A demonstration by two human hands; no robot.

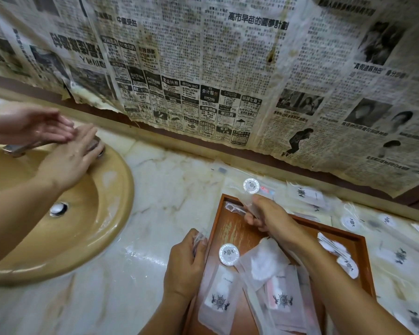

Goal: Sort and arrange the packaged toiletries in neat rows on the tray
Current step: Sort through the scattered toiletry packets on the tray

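Yellowed newspaper [203,68], creased and stained, covers the wall above a glossy, pale veined marble counter [160,189]. Set into the counter at left is a round tan ceramic basin [102,238] with a metal drain; over its tap [17,149] another person's two hands [65,151] meet, flat and wet-looking. At lower right sits a rectangular reddish-brown wooden tray [218,228], its floor scuffed pale near the far end. Flat translucent sachets [218,298] printed with a dark wheel emblem lie in a loose overlapping heap at the tray's near end, with more scattered on the counter to the right. A round white pleated soap disc [229,254] rests on the tray between the two hands. The right hand [266,213] reaches over the tray's far end, knuckles up, fingers curled round a thin clear packet [235,209]. The left hand [186,257] hovers at the tray's left rim, fingers pinching a small crinkled sachet [200,238].
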